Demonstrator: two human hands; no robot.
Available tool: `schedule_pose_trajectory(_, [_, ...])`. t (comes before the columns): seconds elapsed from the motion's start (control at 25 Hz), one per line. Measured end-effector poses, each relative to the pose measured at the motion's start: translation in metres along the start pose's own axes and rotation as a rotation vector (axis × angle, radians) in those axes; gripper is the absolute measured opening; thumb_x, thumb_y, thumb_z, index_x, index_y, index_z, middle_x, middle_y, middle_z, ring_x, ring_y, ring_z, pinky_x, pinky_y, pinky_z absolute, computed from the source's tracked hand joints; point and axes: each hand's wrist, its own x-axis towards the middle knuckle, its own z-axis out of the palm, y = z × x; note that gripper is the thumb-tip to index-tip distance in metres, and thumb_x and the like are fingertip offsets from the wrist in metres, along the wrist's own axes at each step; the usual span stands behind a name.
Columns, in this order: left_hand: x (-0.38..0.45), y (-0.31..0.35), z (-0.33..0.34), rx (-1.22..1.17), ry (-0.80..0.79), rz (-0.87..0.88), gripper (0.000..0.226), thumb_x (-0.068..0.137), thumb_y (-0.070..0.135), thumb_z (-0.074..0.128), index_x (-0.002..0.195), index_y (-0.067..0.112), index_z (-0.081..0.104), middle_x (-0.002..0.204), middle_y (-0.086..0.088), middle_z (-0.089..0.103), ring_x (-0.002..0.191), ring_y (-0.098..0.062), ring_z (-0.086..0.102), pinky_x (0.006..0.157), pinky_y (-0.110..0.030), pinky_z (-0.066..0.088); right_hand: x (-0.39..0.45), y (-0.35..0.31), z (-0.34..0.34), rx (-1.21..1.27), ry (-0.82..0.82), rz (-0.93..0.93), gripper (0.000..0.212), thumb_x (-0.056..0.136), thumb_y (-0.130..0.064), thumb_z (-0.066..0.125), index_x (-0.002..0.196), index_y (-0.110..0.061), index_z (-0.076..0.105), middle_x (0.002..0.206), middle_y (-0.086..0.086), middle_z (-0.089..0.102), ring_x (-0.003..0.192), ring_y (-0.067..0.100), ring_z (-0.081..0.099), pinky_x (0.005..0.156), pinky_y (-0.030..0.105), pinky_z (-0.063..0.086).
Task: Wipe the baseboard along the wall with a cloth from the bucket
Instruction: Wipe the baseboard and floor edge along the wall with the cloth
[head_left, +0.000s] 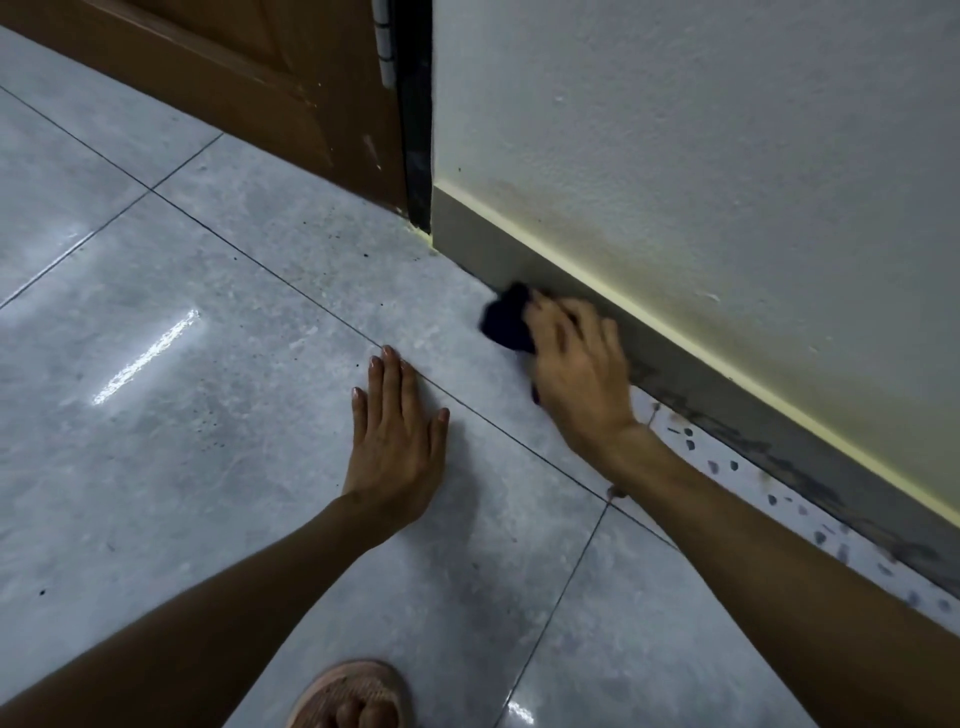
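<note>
A grey baseboard (727, 395) runs along the foot of the white wall (701, 156), from the door frame down to the right edge. My right hand (582, 364) grips a dark cloth (506, 319) and presses it against the baseboard where it meets the floor. The cloth sticks out past my fingers to the left. My left hand (397, 436) lies flat on the grey floor tile, fingers spread, holding nothing. No bucket is in view.
A brown wooden door (234, 67) and its dark frame (415, 114) stand at the far end of the baseboard. Glossy grey floor tiles (182, 364) fill the left. A speckled strip (810, 530) borders the baseboard at right. My sandalled foot (353, 696) is at the bottom.
</note>
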Motion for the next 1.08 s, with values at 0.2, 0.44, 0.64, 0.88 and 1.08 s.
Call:
schedule_pose_trajectory(0.2, [-0.007,0.002,0.008,-0.022,-0.009,0.047,0.068,0.099,0.044,0.015,0.147,0.014,-0.021,0.157,-0.002,-0.030,0.142,-0.011,-0.031,0.116,-0.031,-0.018,0.087,-0.054,0.029,-0.201,-0.277,-0.341,0.044,0.097,-0.014,0.041,0.141,-0.012,0.035,0.148,0.018,0.039,0.136,0.032,0.033,0.102,0.042,0.034])
schedule_pose_trajectory(0.44, [-0.009,0.002,0.000,-0.015,-0.027,0.063,0.065,0.100,0.041,0.017,0.147,0.013,-0.019,0.157,-0.003,-0.027,0.143,-0.013,-0.028,0.119,-0.033,-0.014,0.041,-0.012,0.017,-0.234,-0.369,-0.240,0.043,0.092,-0.012,0.048,0.135,-0.012,0.040,0.146,0.019,0.043,0.123,0.032,0.045,0.091,0.042,0.039])
schedule_pose_trajectory(0.64, [-0.011,0.000,-0.003,-0.035,-0.054,0.067,0.065,0.101,0.040,0.018,0.149,0.011,-0.015,0.158,-0.003,-0.026,0.144,-0.013,-0.027,0.119,-0.033,-0.013,0.002,0.013,-0.020,-0.112,-0.267,-0.066,0.047,0.065,-0.007,0.080,0.109,-0.003,0.066,0.096,0.018,0.073,0.082,0.034,0.063,0.067,0.037,0.050])
schedule_pose_trajectory(0.88, [-0.010,0.002,0.002,-0.023,-0.009,0.062,0.065,0.100,0.039,0.018,0.149,0.011,-0.014,0.158,-0.005,-0.024,0.144,-0.015,-0.026,0.118,-0.033,-0.014,0.094,-0.042,0.004,-0.096,-0.203,-0.361,0.047,0.091,-0.010,0.048,0.137,-0.009,0.042,0.152,0.018,0.035,0.133,0.032,0.039,0.096,0.043,0.040])
schedule_pose_trajectory(1.08, [-0.011,-0.002,0.002,-0.002,-0.017,0.082,0.064,0.101,0.040,0.018,0.148,0.012,-0.016,0.158,-0.003,-0.025,0.144,-0.013,-0.027,0.117,-0.030,-0.015,0.086,-0.032,0.023,-0.003,-0.472,-0.240,0.064,0.091,-0.035,0.051,0.148,-0.021,0.026,0.160,0.006,0.017,0.141,0.024,0.020,0.105,0.043,0.029])
